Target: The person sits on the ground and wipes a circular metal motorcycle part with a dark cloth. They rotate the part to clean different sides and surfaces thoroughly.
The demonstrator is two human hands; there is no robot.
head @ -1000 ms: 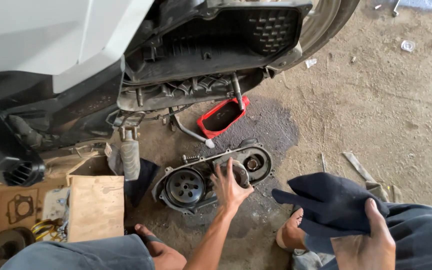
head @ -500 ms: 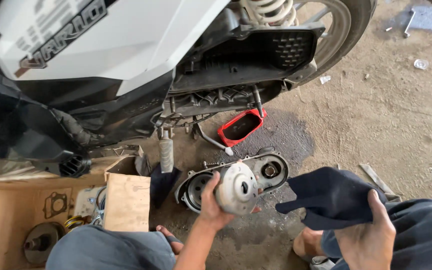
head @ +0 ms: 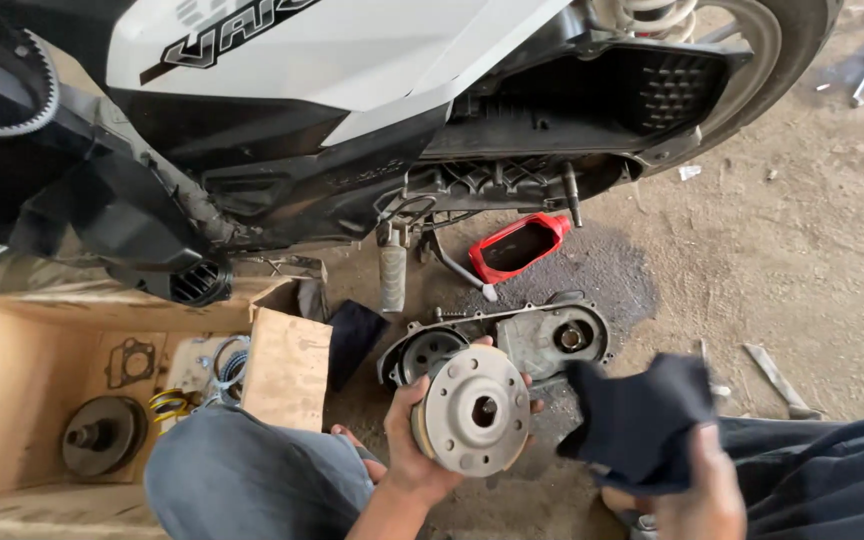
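Note:
My left hand [head: 414,448] grips a round grey metal pulley disc [head: 475,410] with a centre hole, held up facing me above the ground. My right hand [head: 704,492] holds a dark blue rag [head: 642,420] just to the right of the disc, apart from it. Behind the disc, a grey metal engine cover [head: 544,338] lies flat on the dirt floor. The white and black scooter [head: 332,90] stands over it all.
An open cardboard box [head: 12,380] at the left holds a dark round part [head: 102,435], gaskets and a yellow spring [head: 174,402]. A red plastic tray [head: 517,245] sits under the scooter on an oily patch. My knees frame the bottom edge.
My left hand lifted the round disc off the engine cover and brought it closer to me. My right hand moved the rag leftward toward the disc. The view shifted left.

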